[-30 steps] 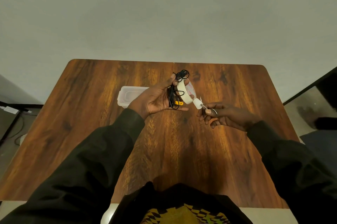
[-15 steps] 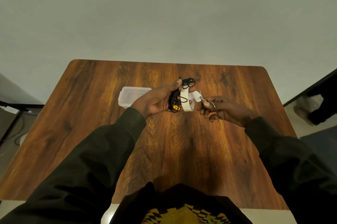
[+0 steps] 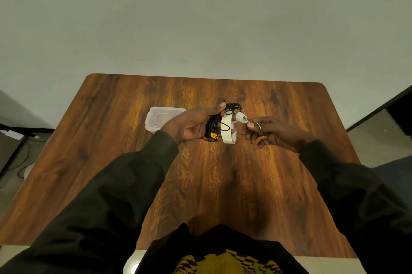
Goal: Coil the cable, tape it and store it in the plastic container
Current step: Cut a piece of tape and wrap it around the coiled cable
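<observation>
My left hand (image 3: pixel 191 126) is closed around a bundle of coiled black cable (image 3: pixel 214 121) with a yellow tag, and also holds a white tape roll (image 3: pixel 227 134) upright beside it. A short loose end of tape (image 3: pixel 240 117) sticks out from the roll's top toward the right. My right hand (image 3: pixel 276 133) is shut on what looks like a small pair of scissors (image 3: pixel 254 125), their tip at the tape end. The clear plastic container (image 3: pixel 156 117) sits on the table just left of my left hand, partly hidden behind it.
Everything is over a brown wooden table (image 3: pixel 223 184) that stands against a plain wall. The floor drops away on both sides, and cables lie on the floor at the far left. My dark sleeves cover the table's near part.
My left hand has turned the tape roll more edge-on and lifted it slightly. My right hand has moved up and closer, so the tape end is now short and near the roll's top.
</observation>
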